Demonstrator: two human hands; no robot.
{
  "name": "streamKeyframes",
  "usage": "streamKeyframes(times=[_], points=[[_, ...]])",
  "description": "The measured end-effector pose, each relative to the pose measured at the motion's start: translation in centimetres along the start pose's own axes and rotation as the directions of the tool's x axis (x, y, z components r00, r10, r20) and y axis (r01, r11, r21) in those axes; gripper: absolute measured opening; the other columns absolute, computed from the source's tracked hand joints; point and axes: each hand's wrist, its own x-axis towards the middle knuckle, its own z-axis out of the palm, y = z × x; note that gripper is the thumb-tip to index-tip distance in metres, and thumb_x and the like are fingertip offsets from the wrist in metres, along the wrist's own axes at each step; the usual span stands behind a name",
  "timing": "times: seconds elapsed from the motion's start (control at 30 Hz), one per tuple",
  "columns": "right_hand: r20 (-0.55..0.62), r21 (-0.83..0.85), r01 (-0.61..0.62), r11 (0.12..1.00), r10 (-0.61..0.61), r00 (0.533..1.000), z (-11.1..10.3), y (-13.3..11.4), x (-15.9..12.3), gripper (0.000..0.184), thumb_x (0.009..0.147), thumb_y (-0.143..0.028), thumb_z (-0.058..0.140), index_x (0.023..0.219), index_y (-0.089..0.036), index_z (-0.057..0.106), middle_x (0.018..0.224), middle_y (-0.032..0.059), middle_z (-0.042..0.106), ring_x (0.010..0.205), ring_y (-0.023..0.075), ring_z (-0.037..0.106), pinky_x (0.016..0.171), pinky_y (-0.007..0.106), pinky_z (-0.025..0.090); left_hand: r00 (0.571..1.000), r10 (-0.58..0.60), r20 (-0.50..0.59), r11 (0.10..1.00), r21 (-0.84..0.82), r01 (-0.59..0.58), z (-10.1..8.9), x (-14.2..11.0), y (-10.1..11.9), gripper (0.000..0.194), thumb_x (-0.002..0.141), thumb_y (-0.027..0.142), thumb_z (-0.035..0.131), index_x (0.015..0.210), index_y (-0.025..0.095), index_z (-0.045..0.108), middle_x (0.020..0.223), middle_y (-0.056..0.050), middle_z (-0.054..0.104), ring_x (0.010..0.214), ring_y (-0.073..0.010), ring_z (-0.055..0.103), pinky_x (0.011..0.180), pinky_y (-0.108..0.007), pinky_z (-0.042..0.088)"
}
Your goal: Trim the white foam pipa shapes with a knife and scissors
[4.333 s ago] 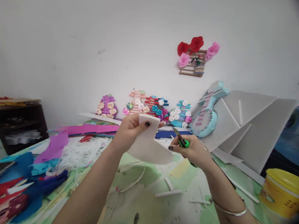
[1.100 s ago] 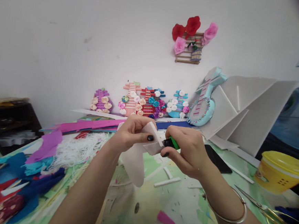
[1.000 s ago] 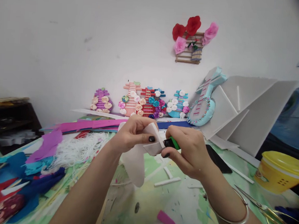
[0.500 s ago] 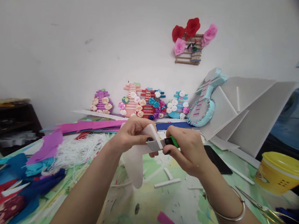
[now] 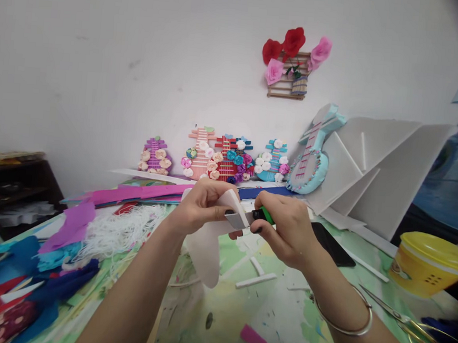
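Note:
My left hand (image 5: 202,206) is closed on a white foam board piece (image 5: 205,254), with a rounded lower part hanging down over the table. In my right hand (image 5: 286,223) is a utility knife (image 5: 265,215) with a green and black handle. Its wide metal blade (image 5: 236,220) lies against the narrow upper end of the foam, close to my left thumb. My right fingers wrap round the handle. Below the hands, small white foam strips (image 5: 256,280) lie on the green patterned tablecloth (image 5: 216,329).
Scissors (image 5: 400,316) and a yellow lidded bucket (image 5: 430,266) stand at the right, near a black tablet-like slab (image 5: 332,245). White string (image 5: 123,232) and coloured felt (image 5: 66,227) heap at the left. Decorated instrument models (image 5: 224,160) and white boards (image 5: 388,168) line the wall.
Both hands keep almost the same place and grip. The knife blade has shifted very slightly against the foam's edge.

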Motion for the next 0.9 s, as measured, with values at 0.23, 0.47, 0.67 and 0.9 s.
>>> streamKeyframes(times=[0.23,0.47,0.67,0.9], points=[[0.018,-0.019,-0.039,0.999,0.04,0.999,-0.3,-0.8,0.2,0.042,0.088,-0.056,0.033,0.072,-0.018,0.044,0.059,-0.0016,0.045,0.054,0.0125,0.037,0.052,0.026,0.022,1.0,-0.025,-0.007,1.0,-0.008,0.025,0.1,0.0,-0.1,0.018,0.075,0.027,0.064,0.076,0.009,0.061,0.062,-0.008,0.066,0.053,-0.0176,0.063,0.048,-0.024,0.049],[0.082,-0.018,-0.008,1.0,0.009,0.997,-0.8,-1.6,0.2,0.039,0.09,-0.05,0.027,0.075,-0.018,0.044,0.064,0.0009,0.047,0.056,0.0141,0.038,0.053,0.027,0.023,0.997,-0.063,0.049,0.996,-0.06,0.066,0.2,-0.1,0.4,0.017,0.075,0.025,0.063,0.075,0.007,0.062,0.064,-0.009,0.068,0.054,-0.0185,0.065,0.047,-0.023,0.05],[0.112,0.011,-0.018,1.0,0.017,0.994,-0.7,-1.3,0.2,0.032,0.091,-0.041,0.026,0.078,-0.018,0.043,0.066,0.0016,0.046,0.057,0.015,0.04,0.055,0.027,0.024,0.996,-0.061,0.058,0.996,-0.068,0.065,0.1,-0.1,0.3,0.017,0.076,0.024,0.062,0.077,0.007,0.061,0.065,-0.01,0.068,0.056,-0.0207,0.066,0.048,-0.025,0.052],[0.098,0.049,-0.035,0.998,0.03,0.995,-0.6,-0.7,0.1,0.033,0.09,-0.043,0.026,0.074,-0.018,0.042,0.063,0.0004,0.043,0.055,0.0141,0.038,0.054,0.027,0.024,0.998,-0.05,0.05,0.997,-0.063,0.053,0.0,-0.1,0.2,0.014,0.076,0.021,0.062,0.077,0.008,0.061,0.066,-0.01,0.068,0.057,-0.0206,0.066,0.049,-0.025,0.052]])
